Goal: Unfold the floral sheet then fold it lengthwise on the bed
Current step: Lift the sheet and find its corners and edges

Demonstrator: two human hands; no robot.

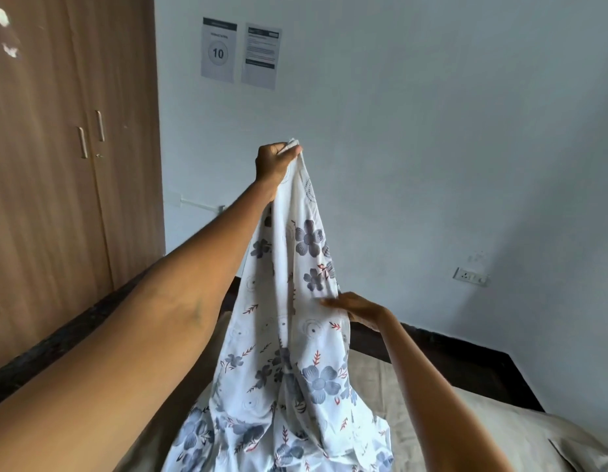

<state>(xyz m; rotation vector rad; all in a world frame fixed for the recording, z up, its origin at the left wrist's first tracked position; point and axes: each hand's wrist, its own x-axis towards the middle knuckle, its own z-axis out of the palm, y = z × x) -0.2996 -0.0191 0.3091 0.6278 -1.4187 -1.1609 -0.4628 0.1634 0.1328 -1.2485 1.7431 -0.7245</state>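
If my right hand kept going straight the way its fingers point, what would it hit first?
The right hand points left with straight fingers already touching the hanging edge of the floral sheet, so it would push into that cloth first. The left forearm lies beyond, though depth is unclear.

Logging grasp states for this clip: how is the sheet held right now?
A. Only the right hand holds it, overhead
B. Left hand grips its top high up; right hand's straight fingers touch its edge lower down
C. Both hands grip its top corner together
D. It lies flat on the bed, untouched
B: the left hand clutches the bunched top of the sheet raised high, while the right hand lies flat-fingered against its right edge lower down.
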